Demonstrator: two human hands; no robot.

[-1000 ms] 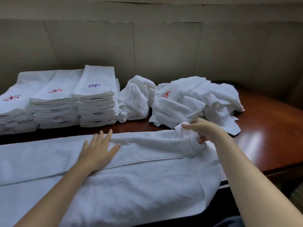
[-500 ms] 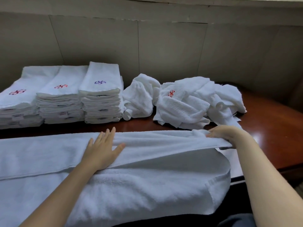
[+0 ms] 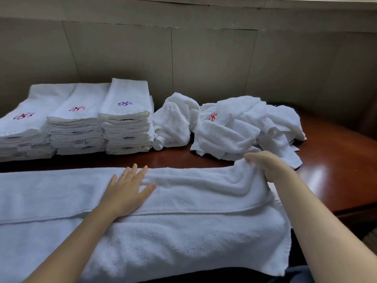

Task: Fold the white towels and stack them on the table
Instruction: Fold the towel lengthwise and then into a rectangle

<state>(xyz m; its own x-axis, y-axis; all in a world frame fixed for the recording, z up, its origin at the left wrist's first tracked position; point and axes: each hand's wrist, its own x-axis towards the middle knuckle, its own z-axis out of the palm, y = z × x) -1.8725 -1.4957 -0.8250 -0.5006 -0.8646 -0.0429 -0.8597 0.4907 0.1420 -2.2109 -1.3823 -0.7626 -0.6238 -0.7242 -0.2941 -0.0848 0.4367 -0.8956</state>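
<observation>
Head view, sole camera.

Item: long white terry towel, spread across the near edge of the dark red polished wooden table, its near part hanging over the edge; folded lengthwise, not yet crosswise.

Item: left hand, fingers spread, palm pressing flat on the towel's upper layer.

Item: right hand, fingers curled, pinching the towel's far right corner and lifting it slightly.

Item: three stacks of folded white monogrammed towels, side by side at the far left against the wall. Done.

Item: heap of crumpled white towels, far centre-right. Unfolded; apparently several remain.

Judgement: task well advanced but unfinished.
</observation>
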